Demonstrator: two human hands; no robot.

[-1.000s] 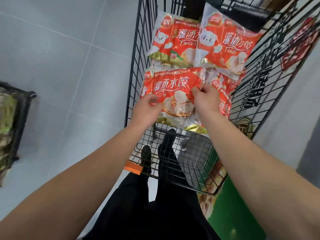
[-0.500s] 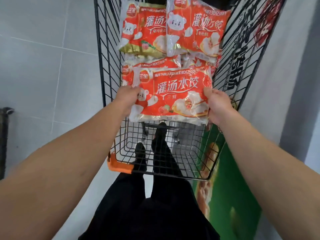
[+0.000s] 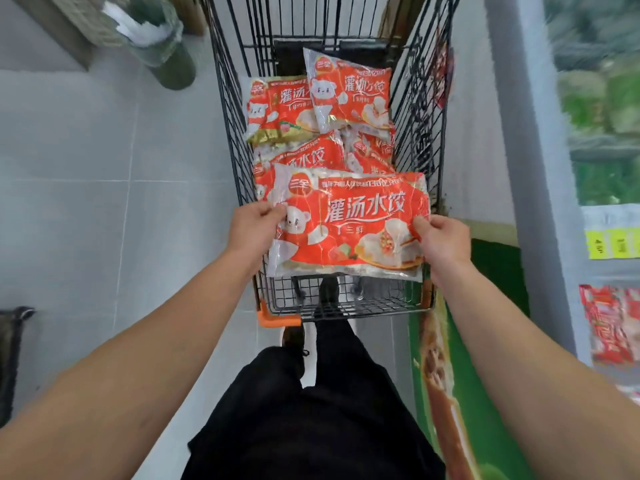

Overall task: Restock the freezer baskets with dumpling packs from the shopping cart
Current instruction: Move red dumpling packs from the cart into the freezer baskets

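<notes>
Head view: at frame centre, the left hand (image 3: 254, 226) and right hand (image 3: 441, 239) pinch opposite short edges of one dumpling pack (image 3: 349, 223), held flat above the shopping cart (image 3: 228, 109), probably so its loose contents stay level. More packs (image 3: 349, 95) lie further up in the cart.

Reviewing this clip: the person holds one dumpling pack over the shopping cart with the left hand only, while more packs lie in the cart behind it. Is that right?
Not quite. The head view shows both hands on the dumpling pack: the left hand grips its left edge and the right hand grips its right edge. The rest stands: it is held over the shopping cart, with more packs lying behind it.
</notes>
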